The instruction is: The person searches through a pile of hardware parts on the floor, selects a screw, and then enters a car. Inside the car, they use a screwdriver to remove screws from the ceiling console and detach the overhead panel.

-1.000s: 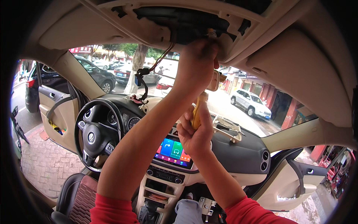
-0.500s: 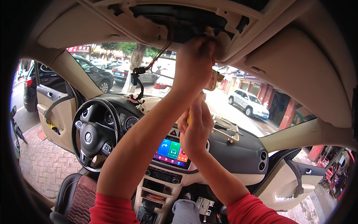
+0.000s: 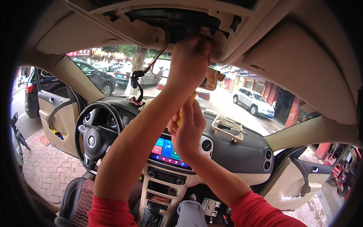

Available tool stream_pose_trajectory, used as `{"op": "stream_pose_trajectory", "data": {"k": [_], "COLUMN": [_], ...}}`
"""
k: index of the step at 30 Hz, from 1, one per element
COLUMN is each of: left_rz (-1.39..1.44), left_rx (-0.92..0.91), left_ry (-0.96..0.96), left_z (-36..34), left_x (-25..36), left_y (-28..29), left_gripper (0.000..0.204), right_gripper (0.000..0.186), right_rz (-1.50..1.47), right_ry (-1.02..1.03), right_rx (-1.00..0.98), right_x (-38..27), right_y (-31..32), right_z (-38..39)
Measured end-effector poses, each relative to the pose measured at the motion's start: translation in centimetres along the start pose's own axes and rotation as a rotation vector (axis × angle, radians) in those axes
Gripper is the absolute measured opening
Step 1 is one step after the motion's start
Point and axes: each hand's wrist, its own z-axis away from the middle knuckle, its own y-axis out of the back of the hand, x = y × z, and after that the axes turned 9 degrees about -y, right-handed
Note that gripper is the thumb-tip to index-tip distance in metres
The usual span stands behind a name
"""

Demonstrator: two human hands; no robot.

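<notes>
My left hand [image 3: 191, 62] is raised to the opening in the roof console [image 3: 176, 17]. Its fingers are curled at the opening's front edge, blurred, and whatever they pinch is hidden. Lower down, my right hand [image 3: 189, 126] is closed around a slim yellow object [image 3: 181, 113], mostly covered by the fingers. A wire harness [image 3: 162, 53] hangs from the opening to the left of my left hand, with a black connector [image 3: 137, 77] at its lower end. The rear-view mirror [image 3: 211, 80] is partly behind my left wrist.
On the dashboard lies a beige trim frame [image 3: 228, 129] with a thin tool in it. The steering wheel [image 3: 93, 138] stands at left, and a lit screen [image 3: 166, 150] sits mid-dash. A metal-coloured part [image 3: 210, 208] rests low in the footwell.
Both hands appear slightly farther left as the view shifts. More of the mirror and trim frame shows beside my arms. My left hand stays at the roof opening; my right still grips the yellow object.
</notes>
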Motion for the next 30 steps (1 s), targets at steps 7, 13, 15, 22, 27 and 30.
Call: {"op": "stream_pose_trajectory", "data": {"k": [7,13,15,22,27,30], "left_rz": [-0.097,-0.066,-0.03,0.103,0.091,-0.04], "left_rx": [0.08,0.132,0.16,0.117,0.125,0.163], "left_ry": [-0.008,-0.045,-0.027,0.004,0.02,-0.064], "left_z": [0.5,0.4,0.5,1.2,1.3,0.8], "left_x": [0.1,0.0,0.0,0.7,0.9,0.4], "left_y": [-1.3,-1.6,-1.8,-1.3,-1.4,-1.8], "left_gripper": [0.02,0.018,0.019,0.017,0.018,0.02], "right_gripper": [0.028,0.029,0.029,0.028,0.029,0.028], "right_rz": [0.17,0.191,0.233,0.271,0.339,0.278], "right_ry": [0.033,-0.011,-0.012,0.008,0.066,0.01], "right_rx": [0.032,0.02,0.024,0.029,0.017,0.0], "right_x": [-1.9,-2.9,-3.1,-2.7,-2.7,-3.5], "right_y": [1.3,1.5,1.9,2.9,2.6,2.3], "right_z": [0.8,1.2,1.0,0.5,0.2,0.4]}}
